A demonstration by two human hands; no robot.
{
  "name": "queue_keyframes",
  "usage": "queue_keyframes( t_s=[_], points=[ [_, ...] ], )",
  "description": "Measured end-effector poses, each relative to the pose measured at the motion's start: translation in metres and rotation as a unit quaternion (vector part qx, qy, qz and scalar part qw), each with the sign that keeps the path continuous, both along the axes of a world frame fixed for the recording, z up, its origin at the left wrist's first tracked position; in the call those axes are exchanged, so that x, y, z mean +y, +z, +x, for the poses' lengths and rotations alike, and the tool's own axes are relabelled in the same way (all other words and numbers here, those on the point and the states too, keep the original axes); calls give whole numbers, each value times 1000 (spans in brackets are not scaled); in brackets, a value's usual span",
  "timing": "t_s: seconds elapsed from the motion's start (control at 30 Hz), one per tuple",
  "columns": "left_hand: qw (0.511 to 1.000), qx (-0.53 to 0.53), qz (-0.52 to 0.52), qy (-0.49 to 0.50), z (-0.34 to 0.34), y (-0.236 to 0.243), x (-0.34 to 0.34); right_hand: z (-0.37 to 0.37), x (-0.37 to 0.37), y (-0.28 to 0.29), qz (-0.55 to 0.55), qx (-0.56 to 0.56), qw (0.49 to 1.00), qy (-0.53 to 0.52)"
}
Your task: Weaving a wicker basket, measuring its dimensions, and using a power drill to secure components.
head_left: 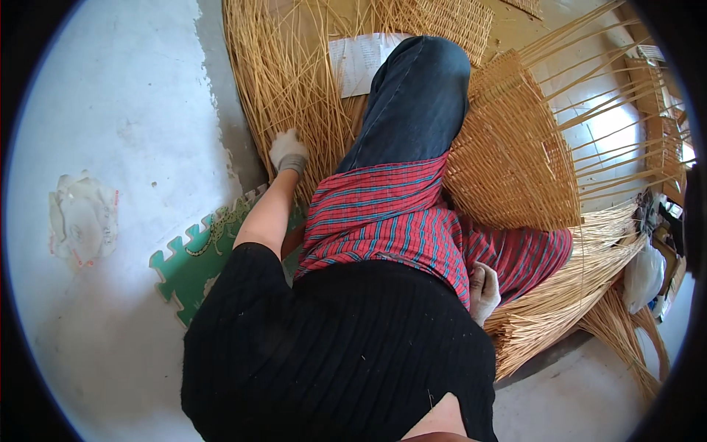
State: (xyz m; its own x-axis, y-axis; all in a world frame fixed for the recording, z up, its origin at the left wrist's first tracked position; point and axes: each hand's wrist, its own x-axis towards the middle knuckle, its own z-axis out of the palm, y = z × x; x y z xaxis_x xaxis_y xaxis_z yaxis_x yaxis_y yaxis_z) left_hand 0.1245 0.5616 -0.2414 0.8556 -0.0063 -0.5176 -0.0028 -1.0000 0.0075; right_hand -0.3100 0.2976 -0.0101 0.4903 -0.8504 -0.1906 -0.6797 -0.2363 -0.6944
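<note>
My left hand [287, 152], in a pale glove, reaches into a long pile of loose straw-coloured wicker strands [258, 66] left of my raised denim-clad knee, its fingers curled onto them. Beside the red plaid cloth [372, 199] over my lap, my gloved right hand [484, 293] hangs with fingers curled; what is in it, if anything, is hidden. A woven wicker panel [515, 147], long loose stakes fanning from its edge, leans at the right of my knee above the cloth.
A printed sheet [346, 62] lies by my knee, with other woven pieces [449, 22] behind. A green foam mat [177, 272] is under my left side; a crumpled clear bag [82, 217] lies on the pale floor. At right are bundled strands [552, 283] and a white bag [639, 272].
</note>
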Motion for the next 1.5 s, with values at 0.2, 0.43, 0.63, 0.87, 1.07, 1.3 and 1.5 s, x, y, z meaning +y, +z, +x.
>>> queue_keyframes(
  t_s=[0.2, 0.43, 0.63, 0.87, 1.07, 1.3, 1.5],
  points=[
    [987, 132, -82, -46, -24, -57, -53, -5, 4, 3, 9, -27, 999, -24],
    [981, 84, -174, -25, 5, -86, -23, 23, -9, 15, -5, 7, 999, 41],
    [916, 89, -320, 224, 63, 1, -18, 46, -20, 35, -163, 59, 969, 175],
    [562, 322, -721, 246, 80, 159, -88, 73, -79, 84, -347, -78, 920, 166],
    [482, 324, -813, 49, -16, 260, -246, 89, -178, 83, -429, 61, 901, -35],
    [491, 146, -838, -185, -143, 314, -336, 67, -168, 23, -302, -9, 949, -89],
    [466, -7, -778, -421, -193, 283, -381, 65, -136, 11, -132, -57, 989, -27]
  ],
)
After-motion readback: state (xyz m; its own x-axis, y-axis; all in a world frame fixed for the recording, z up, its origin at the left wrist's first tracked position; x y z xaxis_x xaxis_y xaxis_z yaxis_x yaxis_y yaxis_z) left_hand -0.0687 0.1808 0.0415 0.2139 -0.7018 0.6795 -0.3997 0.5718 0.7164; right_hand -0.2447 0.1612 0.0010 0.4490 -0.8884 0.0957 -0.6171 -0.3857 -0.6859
